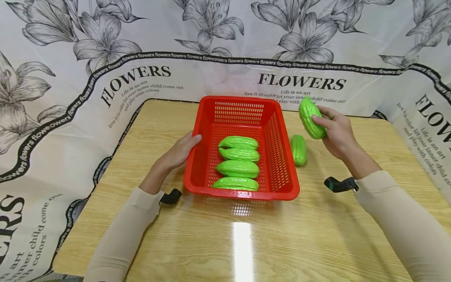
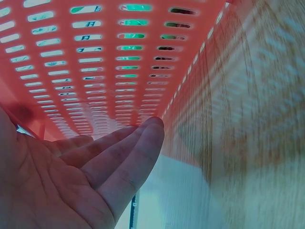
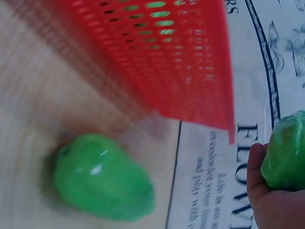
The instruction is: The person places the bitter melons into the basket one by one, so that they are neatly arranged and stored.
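Observation:
A red plastic basket (image 1: 243, 194) stands on the wooden table with several green bitter melons (image 1: 237, 169) in a column inside it. My left hand (image 1: 181, 150) holds the basket's left side, thumb over the rim; in the left wrist view its fingers (image 2: 128, 167) stretch along the outside of the slotted wall. To the right of the basket, my right hand (image 1: 336, 131) grips another bitter melon (image 1: 311, 119) above the table, its pointed end up. Below it, one more green melon (image 1: 299, 150) lies on the table against the basket's right side; the right wrist view shows this melon (image 3: 102, 179) close up.
The wooden table (image 1: 148, 243) reaches in front of and to both sides of the basket. A white cloth printed with flowers and lettering (image 1: 218, 70) hangs behind the table and along its sides. Black wrist mounts (image 1: 340, 184) stick out at both sleeves.

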A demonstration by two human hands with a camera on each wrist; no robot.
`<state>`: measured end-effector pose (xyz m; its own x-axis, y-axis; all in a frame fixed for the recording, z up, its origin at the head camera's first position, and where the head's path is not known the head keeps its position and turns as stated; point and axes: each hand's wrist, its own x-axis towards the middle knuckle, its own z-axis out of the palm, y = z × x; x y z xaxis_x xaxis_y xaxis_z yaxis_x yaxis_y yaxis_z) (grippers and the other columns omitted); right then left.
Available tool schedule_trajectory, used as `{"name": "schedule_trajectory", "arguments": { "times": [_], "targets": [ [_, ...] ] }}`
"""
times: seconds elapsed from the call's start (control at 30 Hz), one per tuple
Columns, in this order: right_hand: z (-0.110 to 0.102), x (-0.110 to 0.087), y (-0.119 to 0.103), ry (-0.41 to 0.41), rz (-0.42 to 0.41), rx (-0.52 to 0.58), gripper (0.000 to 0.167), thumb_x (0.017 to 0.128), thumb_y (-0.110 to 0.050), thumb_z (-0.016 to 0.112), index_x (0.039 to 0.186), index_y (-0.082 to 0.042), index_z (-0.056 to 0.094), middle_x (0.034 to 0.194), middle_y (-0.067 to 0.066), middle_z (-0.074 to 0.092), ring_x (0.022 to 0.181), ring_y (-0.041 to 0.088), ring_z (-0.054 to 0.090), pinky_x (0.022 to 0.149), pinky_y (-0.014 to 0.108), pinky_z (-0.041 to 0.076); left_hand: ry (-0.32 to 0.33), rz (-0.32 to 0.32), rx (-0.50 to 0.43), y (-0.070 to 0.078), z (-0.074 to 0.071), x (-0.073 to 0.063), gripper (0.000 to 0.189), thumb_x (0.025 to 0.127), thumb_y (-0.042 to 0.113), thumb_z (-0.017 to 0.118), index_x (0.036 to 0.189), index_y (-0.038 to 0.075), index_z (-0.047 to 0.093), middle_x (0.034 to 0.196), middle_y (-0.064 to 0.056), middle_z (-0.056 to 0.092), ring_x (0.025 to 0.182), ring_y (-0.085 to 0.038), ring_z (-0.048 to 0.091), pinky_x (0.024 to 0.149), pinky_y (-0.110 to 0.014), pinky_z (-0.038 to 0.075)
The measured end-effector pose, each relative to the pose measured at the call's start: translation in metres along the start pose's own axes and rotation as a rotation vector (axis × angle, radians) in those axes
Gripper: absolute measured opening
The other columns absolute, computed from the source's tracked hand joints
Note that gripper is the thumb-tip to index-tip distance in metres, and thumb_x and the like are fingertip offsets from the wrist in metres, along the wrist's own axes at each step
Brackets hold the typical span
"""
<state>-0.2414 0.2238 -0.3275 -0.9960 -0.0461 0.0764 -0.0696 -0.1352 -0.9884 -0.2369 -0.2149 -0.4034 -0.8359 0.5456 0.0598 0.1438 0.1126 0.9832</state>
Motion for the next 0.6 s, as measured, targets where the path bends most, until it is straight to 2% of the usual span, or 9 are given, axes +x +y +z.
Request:
{"name": "schedule_trajectory", "arguments": {
  "times": [0.17,0.27,0.43,0.6],
  "targets": [
    [0.046,0.023,-0.024,-0.126,0.021,-0.056,0.064,0.100,-0.004,0.062,0.153,0.011,0.029,0.125,0.008,0.056,0.103,0.012,0.062,0.082,0.020,0.058,0.002,-0.008,0.005,0.000,-0.001,0.000,0.056,0.112,0.035,0.029,0.157,0.002,0.023,0.127,-0.034,0.059,0.105,-0.050,0.067,0.078,-0.047,0.063],
    [0.069,0.035,-0.030,-0.187,0.056,-0.115,0.058,0.100,-0.001,0.060,0.152,0.009,0.035,0.124,0.007,0.057,0.101,0.012,0.062,0.080,0.019,0.058,0.009,-0.009,0.015,0.000,-0.001,0.000,0.057,0.112,0.035,0.029,0.158,0.002,0.023,0.126,-0.033,0.060,0.104,-0.049,0.068,0.077,-0.047,0.063],
    [0.098,0.060,-0.027,-0.302,0.147,-0.195,0.051,0.101,0.001,0.057,0.150,0.003,0.042,0.124,0.010,0.054,0.095,0.014,0.060,0.075,0.020,0.057,0.018,-0.013,0.023,-0.001,-0.001,-0.001,0.057,0.112,0.036,0.029,0.158,0.003,0.023,0.127,-0.032,0.060,0.104,-0.047,0.069,0.078,-0.046,0.063],
    [0.117,0.078,-0.019,-0.384,0.218,-0.257,0.050,0.101,0.003,0.054,0.150,0.004,0.041,0.124,0.012,0.052,0.097,0.016,0.059,0.076,0.020,0.057,0.005,-0.006,0.014,-0.002,-0.002,0.000,0.058,0.112,0.037,0.030,0.159,0.004,0.022,0.127,-0.033,0.060,0.104,-0.047,0.069,0.078,-0.046,0.063]
  ]
}}
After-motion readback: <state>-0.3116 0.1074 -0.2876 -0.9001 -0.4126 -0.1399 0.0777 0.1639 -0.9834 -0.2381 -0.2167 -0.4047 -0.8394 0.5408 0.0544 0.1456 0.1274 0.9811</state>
